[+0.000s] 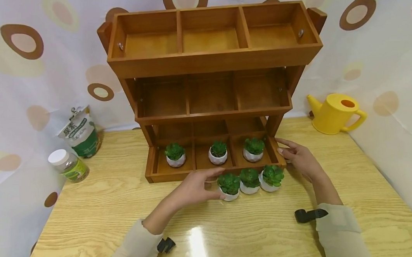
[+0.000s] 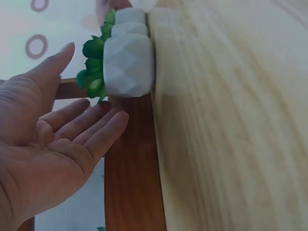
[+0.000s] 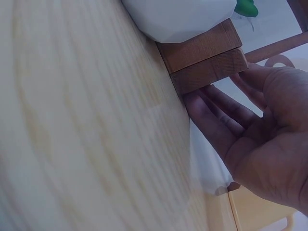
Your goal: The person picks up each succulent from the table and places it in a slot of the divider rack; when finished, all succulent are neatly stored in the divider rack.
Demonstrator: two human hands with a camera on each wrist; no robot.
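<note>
A three-tier wooden shelf point(image 1: 216, 62) stands at the back, each tier split into three compartments. Before its bottom tier, a row of three white faceted pots holds green succulents: left point(image 1: 229, 186), middle point(image 1: 249, 181), right point(image 1: 270, 178). Around the left pot, my left hand point(image 1: 195, 187) lies with thumb and fingers spread; in the left wrist view there is a gap between them and the pot point(image 2: 129, 66). At the bottom tier's right end, my right hand point(image 1: 301, 159) touches the wood point(image 3: 209, 71) with nearly straight fingers.
One potted succulent sits in each bottom compartment: left point(image 1: 175, 155), middle point(image 1: 218, 152), right point(image 1: 253, 149). A yellow watering can point(image 1: 335, 114) is at the right rear. A white-lidded jar point(image 1: 69, 166) and a green-and-white bag point(image 1: 81, 134) stand at the left, near the wall covering.
</note>
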